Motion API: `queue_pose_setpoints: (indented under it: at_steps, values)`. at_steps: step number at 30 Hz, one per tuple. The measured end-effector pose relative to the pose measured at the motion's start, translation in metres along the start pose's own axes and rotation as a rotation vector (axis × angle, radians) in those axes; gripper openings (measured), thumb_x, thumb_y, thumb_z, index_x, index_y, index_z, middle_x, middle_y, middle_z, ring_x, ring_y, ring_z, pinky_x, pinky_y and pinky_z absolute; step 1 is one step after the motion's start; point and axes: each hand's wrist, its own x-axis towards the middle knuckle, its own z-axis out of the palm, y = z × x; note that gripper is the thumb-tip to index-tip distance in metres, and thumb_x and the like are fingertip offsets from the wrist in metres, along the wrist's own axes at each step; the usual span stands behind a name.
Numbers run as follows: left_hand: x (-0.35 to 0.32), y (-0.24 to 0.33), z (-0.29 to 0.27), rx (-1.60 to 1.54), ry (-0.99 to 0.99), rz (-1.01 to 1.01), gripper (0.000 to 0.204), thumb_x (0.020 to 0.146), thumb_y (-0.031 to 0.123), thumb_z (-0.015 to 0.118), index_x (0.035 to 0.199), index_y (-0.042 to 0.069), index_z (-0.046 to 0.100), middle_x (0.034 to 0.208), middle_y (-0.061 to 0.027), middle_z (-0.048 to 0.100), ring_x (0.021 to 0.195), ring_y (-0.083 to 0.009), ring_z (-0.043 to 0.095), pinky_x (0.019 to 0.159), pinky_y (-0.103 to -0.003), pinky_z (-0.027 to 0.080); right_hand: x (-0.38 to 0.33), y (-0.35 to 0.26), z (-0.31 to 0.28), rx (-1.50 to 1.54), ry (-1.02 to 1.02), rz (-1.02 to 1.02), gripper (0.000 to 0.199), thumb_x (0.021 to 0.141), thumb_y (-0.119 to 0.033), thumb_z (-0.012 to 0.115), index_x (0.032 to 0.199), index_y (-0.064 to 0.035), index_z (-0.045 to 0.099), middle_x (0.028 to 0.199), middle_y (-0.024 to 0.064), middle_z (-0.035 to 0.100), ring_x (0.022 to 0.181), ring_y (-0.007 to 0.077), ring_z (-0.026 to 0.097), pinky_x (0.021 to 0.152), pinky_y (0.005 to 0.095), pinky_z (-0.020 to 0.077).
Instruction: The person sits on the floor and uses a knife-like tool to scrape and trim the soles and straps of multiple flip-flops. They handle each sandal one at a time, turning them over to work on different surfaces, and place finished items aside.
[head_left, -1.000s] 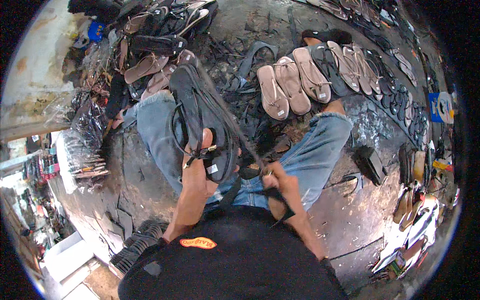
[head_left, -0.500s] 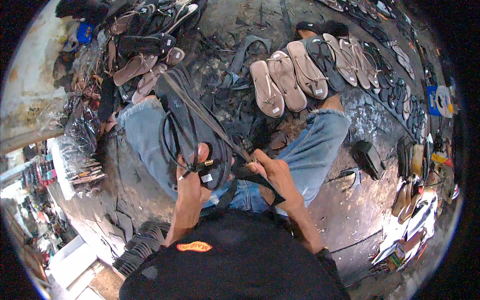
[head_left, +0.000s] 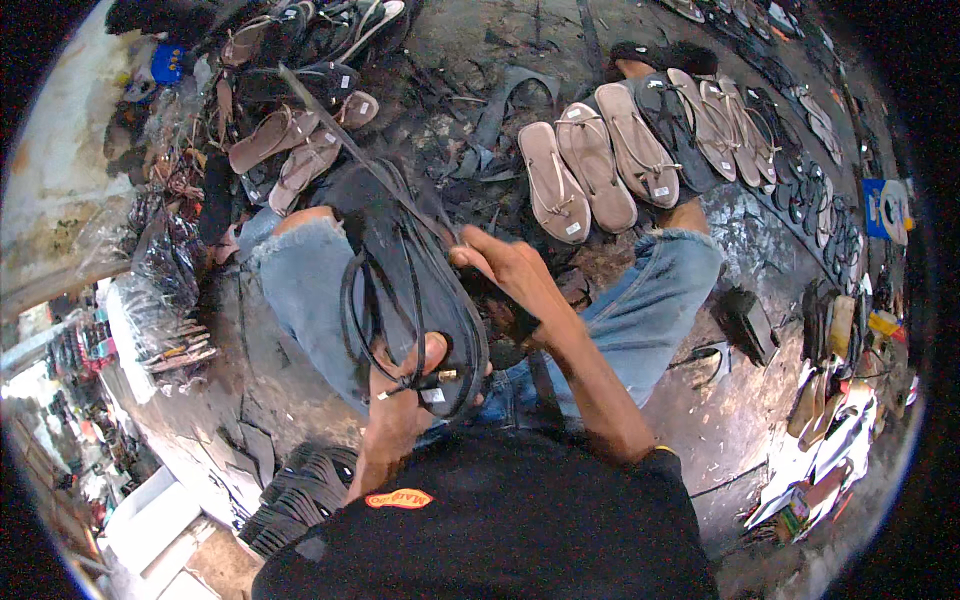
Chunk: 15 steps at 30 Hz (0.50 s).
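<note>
My left hand [head_left: 398, 392] is closed round the heel end of a black sandal [head_left: 440, 300], its thumb pressed on the top near a small gold-coloured piece and a white label. Thin black straps [head_left: 355, 300] loop loosely from the sandal over its left side. Beside the sandal's right edge, my right hand [head_left: 520, 280] is closed, fingertips pinched on a long thin grey-brown strip [head_left: 345, 140]. From there the strip slants up and left across the sandal's far part. Whatever lies under the right palm is dark and I cannot make it out.
Finished-looking beige sandals [head_left: 555, 185] stand in a row at the far right, with black ones among them. More sandals [head_left: 305, 165] are piled at the far left. Black scraps [head_left: 505, 110] litter the floor. A stack of dark soles [head_left: 300, 500] sits near my left side.
My right hand has moved forward along the sandal's edge, away from my body. The strip's far end now reaches further up and left. My left hand keeps its hold on the sandal.
</note>
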Motion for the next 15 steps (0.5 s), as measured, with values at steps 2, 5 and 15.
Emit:
queue_pose_setpoints:
  at_steps: [2, 5, 15]
  values:
    - [-0.001, 0.007, 0.003, 0.015, 0.008, -0.034, 0.054, 0.089, 0.021, 0.076, 0.130, 0.000, 0.048, 0.099, -0.0211, 0.069, 0.079, -0.0358, 0.073, 0.054, -0.047, 0.064, 0.025, 0.005, 0.014, -0.051, 0.093, -0.018, 0.036, 0.103, -0.040, 0.054, 0.092, -0.0056, 0.051, 0.067, 0.0212, 0.046, 0.063, 0.0440, 0.044, 0.056, 0.0434, 0.0398]
    - [-0.013, 0.003, 0.006, -0.015, 0.196, -0.037, 0.058, 0.086, 0.018, 0.078, 0.131, -0.002, 0.047, 0.102, -0.0191, 0.069, 0.081, -0.0318, 0.073, 0.059, -0.046, 0.064, 0.073, 0.007, 0.019, 0.030, 0.187, -0.050, 0.044, 0.105, -0.046, 0.048, 0.091, -0.0049, 0.054, 0.067, 0.0160, 0.053, 0.059, 0.0328, 0.051, 0.057, 0.0404, 0.0424]
    - [0.018, 0.044, 0.014, 0.752, -0.126, 0.231, 0.041, 0.100, 0.020, 0.061, 0.133, -0.004, 0.057, 0.115, -0.0084, 0.068, 0.103, -0.0149, 0.062, 0.094, -0.031, 0.048, 0.008, -0.043, -0.027, 0.702, 0.165, 0.155, 0.024, 0.096, -0.029, 0.072, 0.097, -0.0057, 0.066, 0.081, -0.0065, 0.056, 0.074, 0.0039, 0.045, 0.063, 0.0234, 0.0392]
